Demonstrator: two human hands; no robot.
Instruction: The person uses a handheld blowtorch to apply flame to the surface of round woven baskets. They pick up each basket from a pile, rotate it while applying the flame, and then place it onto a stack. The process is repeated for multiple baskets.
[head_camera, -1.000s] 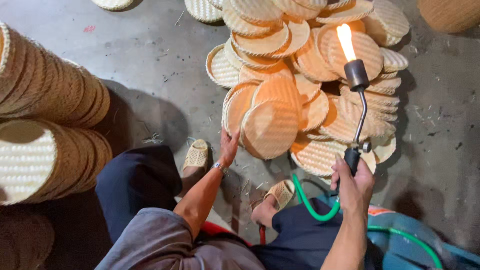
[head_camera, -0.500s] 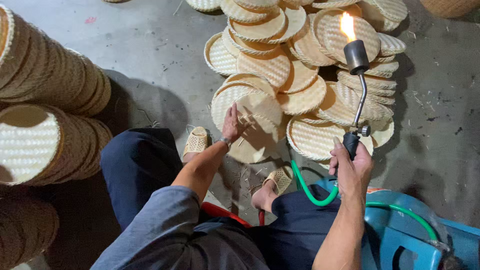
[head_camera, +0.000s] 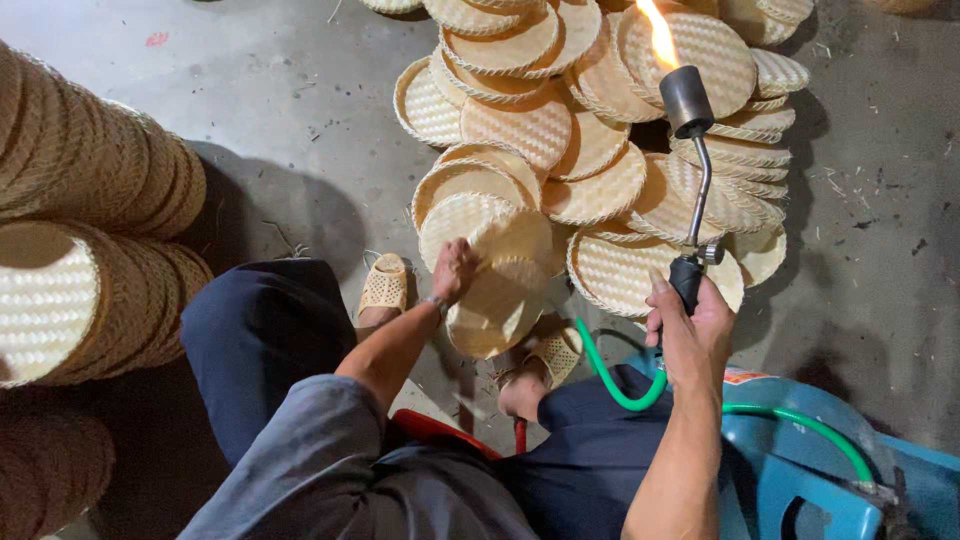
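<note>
concrete floor (head_camera: 270, 90); left hand (head_camera: 455, 268) grips woven tray (head_camera: 500, 290), right hand (head_camera: 692, 325) holds lit torch (head_camera: 690, 180).

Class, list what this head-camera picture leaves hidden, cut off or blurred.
- Woven tray in the left hand: blurred, its weave unclear.
- Torch handle: wrapped by the right hand.
- Green hose: far end hidden behind the blue seat.
- Stacked trays: cut off by the left edge.

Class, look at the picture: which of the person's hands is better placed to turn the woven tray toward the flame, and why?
Left. The left hand already grips the woven tray, while the right hand is occupied holding the lit torch.
</note>
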